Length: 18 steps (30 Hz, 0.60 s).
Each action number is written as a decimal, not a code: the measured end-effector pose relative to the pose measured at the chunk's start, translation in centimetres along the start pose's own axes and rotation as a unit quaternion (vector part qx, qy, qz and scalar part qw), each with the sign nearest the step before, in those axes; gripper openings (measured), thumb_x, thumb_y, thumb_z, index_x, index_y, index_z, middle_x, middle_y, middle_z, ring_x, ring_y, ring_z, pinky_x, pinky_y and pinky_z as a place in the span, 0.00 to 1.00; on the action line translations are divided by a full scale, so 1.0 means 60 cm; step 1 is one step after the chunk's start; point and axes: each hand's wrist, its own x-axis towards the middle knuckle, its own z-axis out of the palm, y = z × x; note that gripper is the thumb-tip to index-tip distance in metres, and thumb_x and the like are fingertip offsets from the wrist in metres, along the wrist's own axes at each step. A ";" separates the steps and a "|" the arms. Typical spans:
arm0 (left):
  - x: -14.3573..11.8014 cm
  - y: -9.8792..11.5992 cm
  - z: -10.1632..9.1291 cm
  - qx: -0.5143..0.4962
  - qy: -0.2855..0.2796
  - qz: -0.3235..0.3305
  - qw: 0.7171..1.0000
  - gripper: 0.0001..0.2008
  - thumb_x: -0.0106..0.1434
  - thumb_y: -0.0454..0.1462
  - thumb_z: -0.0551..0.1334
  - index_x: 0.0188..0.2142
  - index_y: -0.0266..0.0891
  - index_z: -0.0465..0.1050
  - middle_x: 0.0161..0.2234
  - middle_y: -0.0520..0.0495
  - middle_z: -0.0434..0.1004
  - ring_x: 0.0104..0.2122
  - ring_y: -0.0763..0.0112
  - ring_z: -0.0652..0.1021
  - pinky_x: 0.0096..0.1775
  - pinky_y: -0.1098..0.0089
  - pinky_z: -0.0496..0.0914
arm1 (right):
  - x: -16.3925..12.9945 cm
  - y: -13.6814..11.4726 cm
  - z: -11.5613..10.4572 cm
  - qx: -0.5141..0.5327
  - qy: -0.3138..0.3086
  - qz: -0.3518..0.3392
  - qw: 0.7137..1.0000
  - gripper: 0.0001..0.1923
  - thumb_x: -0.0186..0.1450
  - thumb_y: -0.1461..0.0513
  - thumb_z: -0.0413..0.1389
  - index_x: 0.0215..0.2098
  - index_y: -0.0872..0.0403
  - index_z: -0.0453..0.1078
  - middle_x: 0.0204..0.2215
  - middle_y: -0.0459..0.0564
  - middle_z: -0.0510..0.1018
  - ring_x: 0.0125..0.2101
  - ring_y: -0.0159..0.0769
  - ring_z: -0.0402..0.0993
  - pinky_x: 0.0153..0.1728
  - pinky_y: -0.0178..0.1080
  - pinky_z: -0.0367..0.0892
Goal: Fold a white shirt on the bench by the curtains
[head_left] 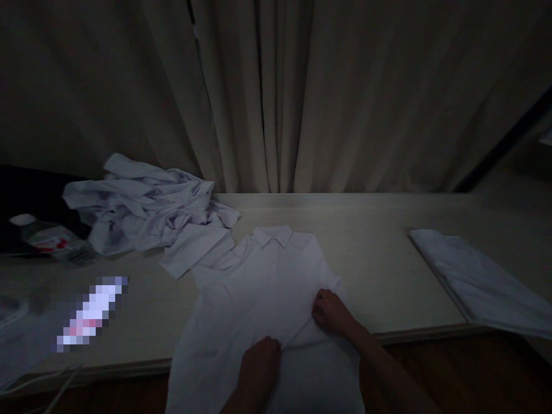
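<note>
Pinching the shirt (pixel 259 287) below its collar (pixel 273 234), left hand (pixel 257 368) and right hand (pixel 332 313) apart, we should keep the fold straight and taut.

- A pile of crumpled white clothes (pixel 146 210) lies on the far left part of the table, near the curtain.
- A folded white garment (pixel 478 282) lies flat on the right side of the table, reaching to the front edge.
- A plastic bottle (pixel 49 238) with a white cap and a red label lies on its side at the left, just beside the crumpled pile.
- The table (pixel 388 259) has a pale, wood-like top.
- A beige curtain (pixel 302 98) hangs in long folds behind the table.
- Something thin and pale (pixel 26 345) lies at the left front corner, too dark to tell what.
</note>
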 end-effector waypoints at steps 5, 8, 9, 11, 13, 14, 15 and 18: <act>0.011 -0.001 -0.024 0.019 -0.015 -0.051 0.998 0.16 0.61 0.40 0.47 0.33 0.38 0.73 0.35 0.42 0.78 0.37 0.62 0.77 0.37 0.64 0.66 | 0.014 -0.011 -0.003 -0.017 -0.012 0.047 0.999 0.07 0.54 0.65 0.52 0.29 0.54 0.73 0.34 0.52 0.73 0.37 0.36 0.67 0.39 0.37 0.59; 0.020 -0.009 -0.034 0.019 -0.016 -0.072 0.997 0.17 0.59 0.42 0.50 0.34 0.35 0.73 0.36 0.38 0.78 0.38 0.58 0.77 0.37 0.62 0.67 | 0.026 -0.013 -0.008 -0.027 -0.027 0.079 0.996 0.07 0.53 0.65 0.53 0.29 0.54 0.72 0.33 0.52 0.73 0.35 0.36 0.68 0.35 0.36 0.60; 0.023 -0.010 -0.036 0.018 -0.018 -0.080 0.996 0.18 0.58 0.43 0.51 0.35 0.34 0.73 0.36 0.37 0.78 0.38 0.57 0.78 0.36 0.62 0.67 | 0.030 -0.012 -0.009 -0.030 -0.034 0.089 0.995 0.07 0.52 0.65 0.54 0.29 0.54 0.72 0.33 0.52 0.74 0.34 0.36 0.69 0.33 0.36 0.60; 0.025 -0.010 -0.042 0.013 -0.024 -0.094 0.995 0.19 0.57 0.45 0.52 0.35 0.33 0.73 0.36 0.36 0.78 0.38 0.57 0.78 0.36 0.62 0.68 | 0.039 -0.009 -0.012 -0.037 -0.046 0.103 0.993 0.08 0.49 0.64 0.57 0.30 0.54 0.72 0.32 0.52 0.74 0.32 0.36 0.69 0.31 0.36 0.59; 0.018 -0.008 -0.050 0.009 -0.027 -0.103 0.994 0.19 0.57 0.45 0.52 0.36 0.33 0.73 0.36 0.36 0.78 0.38 0.57 0.78 0.37 0.63 0.67 | 0.045 -0.007 -0.015 -0.046 -0.052 0.108 0.992 0.10 0.47 0.62 0.60 0.30 0.54 0.72 0.32 0.53 0.74 0.33 0.38 0.70 0.31 0.36 0.59; 0.009 -0.009 -0.054 0.008 -0.027 -0.102 0.994 0.18 0.58 0.45 0.51 0.35 0.34 0.73 0.36 0.36 0.78 0.38 0.58 0.78 0.37 0.63 0.67 | 0.046 -0.008 -0.017 -0.051 -0.052 0.107 0.992 0.11 0.47 0.62 0.60 0.30 0.54 0.72 0.33 0.53 0.74 0.34 0.40 0.70 0.32 0.37 0.59; -0.005 -0.014 -0.059 0.006 -0.026 -0.102 0.994 0.18 0.59 0.45 0.50 0.35 0.35 0.73 0.36 0.37 0.78 0.39 0.58 0.77 0.38 0.63 0.67 | 0.045 -0.010 -0.019 -0.055 -0.049 0.104 0.992 0.11 0.47 0.62 0.60 0.30 0.54 0.72 0.33 0.54 0.74 0.34 0.41 0.70 0.33 0.38 0.59; -0.071 -0.058 -0.068 -0.037 -0.021 -0.126 0.991 0.22 0.61 0.48 0.46 0.30 0.37 0.73 0.34 0.39 0.79 0.36 0.59 0.78 0.38 0.62 0.67 | 0.030 -0.029 -0.021 -0.058 -0.026 0.085 0.994 0.10 0.50 0.66 0.57 0.32 0.55 0.71 0.35 0.55 0.73 0.38 0.42 0.68 0.37 0.40 0.60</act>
